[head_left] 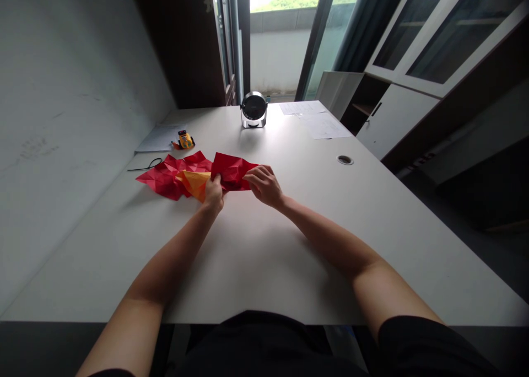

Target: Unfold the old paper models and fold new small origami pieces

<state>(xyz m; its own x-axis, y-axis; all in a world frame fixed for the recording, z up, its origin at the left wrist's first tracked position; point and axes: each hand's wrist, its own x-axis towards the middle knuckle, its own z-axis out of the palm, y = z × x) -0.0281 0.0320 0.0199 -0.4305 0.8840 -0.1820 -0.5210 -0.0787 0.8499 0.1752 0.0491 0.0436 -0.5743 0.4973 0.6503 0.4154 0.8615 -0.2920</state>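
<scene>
A creased red paper sheet (232, 170) is held up off the white table (264, 244) between both hands. My left hand (214, 192) pinches its lower left edge, fingers closed. My right hand (263, 183) grips its right edge, fingers curled on the paper. To the left lie another crumpled red sheet (169, 176) and an orange-yellow sheet (194, 183) flat on the table, partly under the held sheet.
A small round desk fan (253, 109) stands at the back middle. A small yellow toy (185, 140) and a paper (159, 138) lie at the back left, a black cable (146, 165) beside them. More papers (318, 120) lie at the back right; a cable hole (345, 160) is right.
</scene>
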